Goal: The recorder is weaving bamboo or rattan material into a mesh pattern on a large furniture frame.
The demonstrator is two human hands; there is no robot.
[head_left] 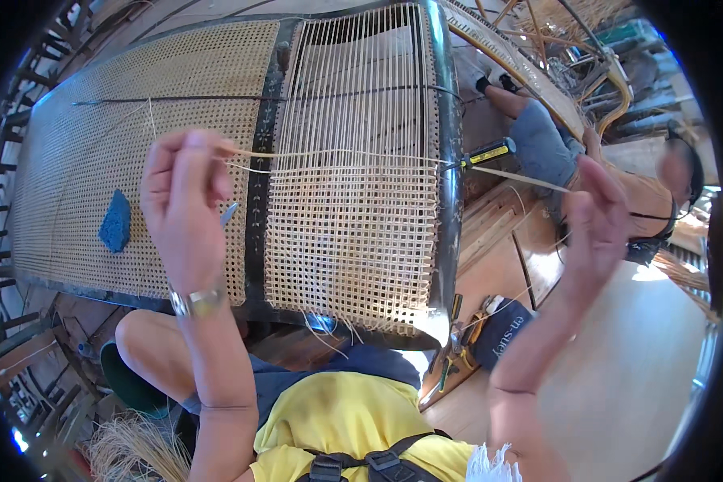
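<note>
My left hand [186, 189] is closed in a pinch over the woven panel, on a thin cane strand [321, 152]. The strand runs right, across the half-woven cane section [345, 233], to the dark frame rail [451, 209]. Beyond the rail, my right hand [596, 221] pinches a taut length of cane strand [522, 178]. Whether both lengths are one strand I cannot tell. A yellow-and-black screwdriver [490, 153] stands at the rail, its tip by the strand. Below the strand the weave is close; above it mostly lengthwise strands show.
A finished cane panel [72, 161] carries a blue sponge-like piece [116, 222]. One long dark rod [193, 99] crosses both sections. Pliers [458, 353] and a dark pouch [502, 329] lie near the right corner. Another person [618, 177] sits at the right beside a cane frame [530, 64].
</note>
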